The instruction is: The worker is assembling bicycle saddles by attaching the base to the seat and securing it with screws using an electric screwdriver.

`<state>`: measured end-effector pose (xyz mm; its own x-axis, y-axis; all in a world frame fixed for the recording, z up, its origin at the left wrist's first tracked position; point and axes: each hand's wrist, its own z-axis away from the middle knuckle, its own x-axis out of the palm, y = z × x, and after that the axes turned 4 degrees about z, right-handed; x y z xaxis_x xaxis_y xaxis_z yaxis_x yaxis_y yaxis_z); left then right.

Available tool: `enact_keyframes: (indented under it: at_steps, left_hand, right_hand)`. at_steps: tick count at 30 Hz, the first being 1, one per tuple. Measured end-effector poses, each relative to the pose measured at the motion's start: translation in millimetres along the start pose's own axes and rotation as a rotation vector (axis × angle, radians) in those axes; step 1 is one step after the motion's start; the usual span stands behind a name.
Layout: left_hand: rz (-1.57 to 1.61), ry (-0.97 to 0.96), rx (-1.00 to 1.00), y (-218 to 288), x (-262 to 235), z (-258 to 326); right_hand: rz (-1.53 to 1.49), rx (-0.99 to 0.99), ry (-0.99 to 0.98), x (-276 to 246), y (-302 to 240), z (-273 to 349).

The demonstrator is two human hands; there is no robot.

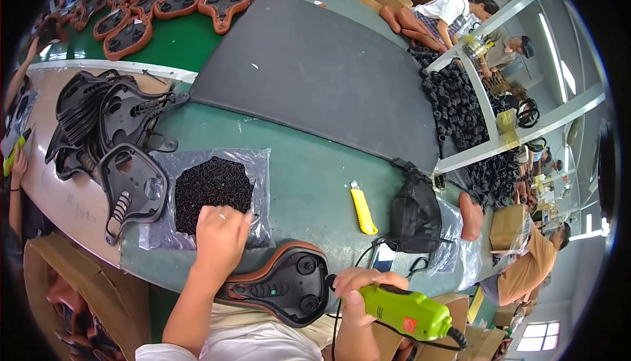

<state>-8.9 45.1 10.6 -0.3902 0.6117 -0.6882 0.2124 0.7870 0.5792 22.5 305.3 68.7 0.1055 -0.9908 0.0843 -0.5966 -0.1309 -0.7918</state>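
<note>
At the near edge of the pile of small black screws, my left hand has its fingers curled down; what they pinch, if anything, is hidden. The screws lie on a clear plastic bag. My right hand is wrapped round a lime-green electric screwdriver, its front end pointing left. Between my hands, close to my body, a bicycle saddle lies underside up, with a black base and a brown rim. The screwdriver's tip is by the saddle's right edge.
Black saddle base shells are stacked at left. A yellow utility knife, a black bag and a phone lie at right. Beyond is a large dark grey mat; brown saddles sit far left. Co-workers are around the table.
</note>
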Motion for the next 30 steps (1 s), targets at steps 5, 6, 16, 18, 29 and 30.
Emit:
enact_keyframes:
  at_steps: [5, 6, 16, 18, 29, 30]
  left_hand:
    - [0.264, -0.23, 0.239, 35.0, -17.0, 22.9]
    - [0.261, -0.229, 0.238, 40.0, -15.2, 26.8]
    - [0.244, -0.314, 0.527, 40.4, -17.1, 40.8]
    - [0.273, -0.306, 0.543, 38.5, -16.1, 41.7]
    - [-0.104, -0.03, 0.039, -15.0, -18.5, -7.7]
    - [-0.228, -0.104, 0.03, -25.3, -18.9, -5.0]
  right_hand:
    - [-0.146, 0.007, 0.14, 13.4, 2.4, 6.2]
    - [-0.184, 0.012, 0.17, 17.7, -5.9, 5.9]
    - [-0.332, 0.187, 0.051, 41.3, -23.9, -8.6]
    - [-0.362, 0.2, 0.062, 41.9, -23.4, -10.0]
    - [-0.118, 0.149, 0.068, 46.5, -2.0, -15.2]
    - [-0.106, 0.148, 0.068, 47.2, -0.6, -15.7]
